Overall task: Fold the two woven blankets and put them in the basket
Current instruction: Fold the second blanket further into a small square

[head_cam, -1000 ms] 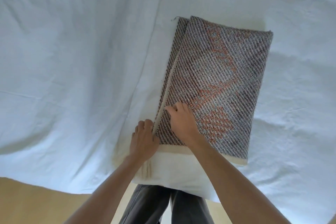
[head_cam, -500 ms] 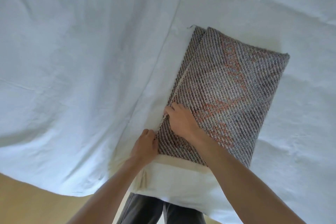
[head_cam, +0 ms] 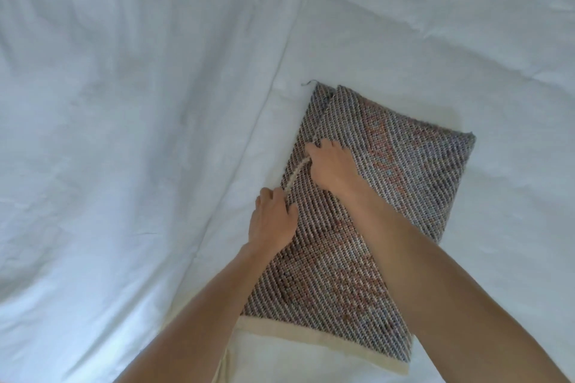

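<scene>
One woven blanket (head_cam: 413, 196), grey-brown with faded orange patterns and a cream border along its near edge, lies folded into a long rectangle on the white sheet. My left hand (head_cam: 272, 221) pinches the top layer's cream left edge at mid-length. My right hand (head_cam: 331, 166) rests a little farther up the same edge, fingers curled around it. The edge lifts slightly between the two hands. No second blanket and no basket are in view.
A wrinkled white sheet (head_cam: 130, 134) covers the whole surface, with a long crease running diagonally just left of the blanket. A cream cloth (head_cam: 280, 357) shows under the blanket's near edge.
Both hands have slid farther up the blanket's left edge and now hold it. The view has shifted, so the blanket sits lower and nearer; the floor and legs are out of view.
</scene>
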`<state>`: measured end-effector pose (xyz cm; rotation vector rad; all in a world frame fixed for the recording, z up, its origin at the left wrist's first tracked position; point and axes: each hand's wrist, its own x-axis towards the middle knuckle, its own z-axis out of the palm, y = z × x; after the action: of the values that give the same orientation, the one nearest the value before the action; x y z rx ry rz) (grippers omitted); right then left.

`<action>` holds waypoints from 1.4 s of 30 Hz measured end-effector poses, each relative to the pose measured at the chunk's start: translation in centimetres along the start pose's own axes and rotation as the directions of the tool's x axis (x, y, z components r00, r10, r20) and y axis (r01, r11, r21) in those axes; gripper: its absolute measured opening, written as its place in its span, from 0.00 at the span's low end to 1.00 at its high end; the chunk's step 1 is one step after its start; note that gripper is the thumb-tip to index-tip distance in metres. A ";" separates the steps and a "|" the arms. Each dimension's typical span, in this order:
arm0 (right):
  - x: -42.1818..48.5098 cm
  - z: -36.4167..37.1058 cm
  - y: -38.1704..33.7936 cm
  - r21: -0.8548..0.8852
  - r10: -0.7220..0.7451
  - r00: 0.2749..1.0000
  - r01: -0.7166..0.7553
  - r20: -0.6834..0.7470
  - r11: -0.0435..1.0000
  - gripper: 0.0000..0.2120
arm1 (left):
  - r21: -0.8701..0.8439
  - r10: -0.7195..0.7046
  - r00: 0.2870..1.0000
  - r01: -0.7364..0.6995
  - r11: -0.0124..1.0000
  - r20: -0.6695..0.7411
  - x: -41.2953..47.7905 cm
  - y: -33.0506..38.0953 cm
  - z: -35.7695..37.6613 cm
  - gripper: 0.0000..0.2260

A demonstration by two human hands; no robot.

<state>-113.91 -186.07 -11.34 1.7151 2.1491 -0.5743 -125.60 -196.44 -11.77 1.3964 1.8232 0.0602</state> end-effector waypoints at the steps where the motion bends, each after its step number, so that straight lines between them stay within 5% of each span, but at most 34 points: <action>1: 0.2 -0.1 0.1 0.029 -0.027 1.000 0.027 -0.016 0.999 0.22 | -0.016 -0.009 1.000 0.009 1.000 0.006 0.3 0.2 -0.1 0.12; 7: -0.5 0.0 0.6 0.158 -0.240 0.964 0.256 -0.112 0.954 0.21 | -0.015 -0.099 0.994 0.100 0.995 0.042 1.0 0.2 -1.2 0.04; 14: 3.3 -2.8 6.3 0.187 0.080 0.964 -0.032 -0.253 0.982 0.24 | -0.043 -0.038 0.999 0.037 0.998 -0.029 8.4 6.9 -2.5 0.23; 19: 2.2 -2.4 9.7 0.211 0.106 0.955 -0.047 -0.277 0.976 0.21 | -0.159 -0.154 0.977 0.130 0.979 -0.145 12.1 8.3 -3.2 0.12; 22: -0.1 -1.4 12.4 0.235 0.226 0.880 -0.135 -0.418 0.963 0.16 | -0.186 -0.186 0.966 0.152 0.971 -0.182 12.4 8.8 -3.2 0.08; 23: -0.8 -0.9 13.5 0.242 0.276 0.839 -0.179 -0.469 0.954 0.15 | -0.145 -0.132 0.956 0.097 0.985 -0.260 12.4 9.4 -3.0 0.10; 25: -1.5 0.2 15.6 0.259 0.354 0.778 -0.251 -0.519 0.933 0.16 | 0.099 0.192 0.890 -0.165 0.981 -0.414 12.5 11.2 -2.2 0.18; 27: -1.8 1.3 17.2 0.256 0.385 0.776 -0.293 -0.500 0.921 0.19 | 0.361 0.539 0.795 -0.434 0.826 -0.278 13.2 13.1 -0.6 0.21; 28: -1.9 1.9 17.9 0.248 0.393 0.792 -0.309 -0.467 0.918 0.21 | 0.437 0.595 0.790 -0.487 0.756 -0.150 13.7 13.5 0.2 0.22; 30: -2.1 3.0 18.9 0.216 0.390 0.861 -0.334 -0.326 0.918 0.27 | 0.509 0.508 0.861 -0.451 0.734 0.030 15.1 13.0 1.3 0.26; 34: -1.5 4.9 21.0 0.145 0.312 0.949 -0.303 -0.045 0.942 0.32 | 0.608 0.379 0.917 -0.374 0.700 0.127 17.8 11.2 1.6 0.28; 42: 0.3 1.6 23.7 0.274 0.215 0.976 -0.215 0.030 0.937 0.29 | 0.714 0.385 0.903 -0.396 0.577 0.190 20.5 15.0 -1.9 0.26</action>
<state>-90.90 -182.05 -15.39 2.0630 1.9162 -0.8430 -116.05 -173.00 -14.79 2.3618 1.5248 -0.5348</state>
